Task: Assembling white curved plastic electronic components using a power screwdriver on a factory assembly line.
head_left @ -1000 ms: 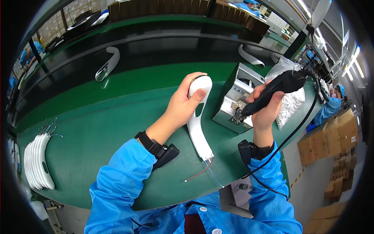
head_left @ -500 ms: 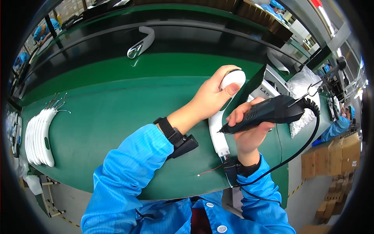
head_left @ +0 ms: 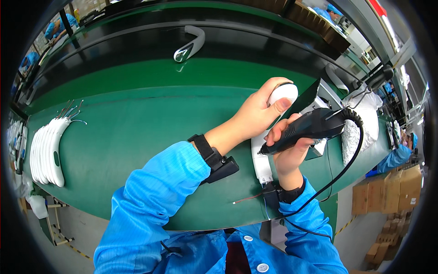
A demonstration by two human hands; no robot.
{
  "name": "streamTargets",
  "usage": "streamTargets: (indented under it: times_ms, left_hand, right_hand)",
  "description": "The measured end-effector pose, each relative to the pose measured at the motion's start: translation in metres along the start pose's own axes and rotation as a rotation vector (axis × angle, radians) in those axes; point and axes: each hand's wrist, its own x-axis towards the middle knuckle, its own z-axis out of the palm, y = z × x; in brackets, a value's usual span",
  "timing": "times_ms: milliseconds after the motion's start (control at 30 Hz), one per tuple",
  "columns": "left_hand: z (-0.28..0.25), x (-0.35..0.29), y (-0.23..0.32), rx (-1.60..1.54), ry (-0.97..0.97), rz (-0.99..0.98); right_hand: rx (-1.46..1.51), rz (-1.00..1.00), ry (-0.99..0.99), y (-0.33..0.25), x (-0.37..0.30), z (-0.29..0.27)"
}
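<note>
My left hand (head_left: 255, 112) is wrapped round the rounded upper end of a white curved handle-shaped housing (head_left: 261, 168), thumb on its face. The housing slants down over the green bench (head_left: 150, 128), wires showing at its lower end. In my right hand (head_left: 291, 157) is a black electric screwdriver (head_left: 312, 129), held on a slant with its coiled cord trailing off the back. The screwdriver's tip points down at the middle of the housing; whether it touches a screw is too small to tell. A thin red wire (head_left: 248, 199) lies by the housing's lower end.
Several white curved housings (head_left: 44, 150) with wires stand in a row at the left. A grey-white curved part (head_left: 190, 44) lies on the dark belt behind. At right are a metal-sided box (head_left: 325, 93), a plastic bag (head_left: 358, 132) and cardboard boxes (head_left: 388, 189). Co-workers sit farther off.
The view has shifted slightly. The curved part on the belt has moved to the right. Both hands keep their grips, the screwdriver's tip staying over the housing.
</note>
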Motion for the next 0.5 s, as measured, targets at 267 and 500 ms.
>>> streamTargets:
  times_ms: [267,500]
  left_hand:
    - [-0.004,0.006,0.014,0.238,0.023,-0.016]
    - [-0.067,0.030,0.043,0.994,0.387,0.051]
  right_hand:
    - [0.093,0.003,-0.002,0.001,-0.005,-0.002]
    - [0.180,-0.357,0.155,-0.048,0.003,-0.027]
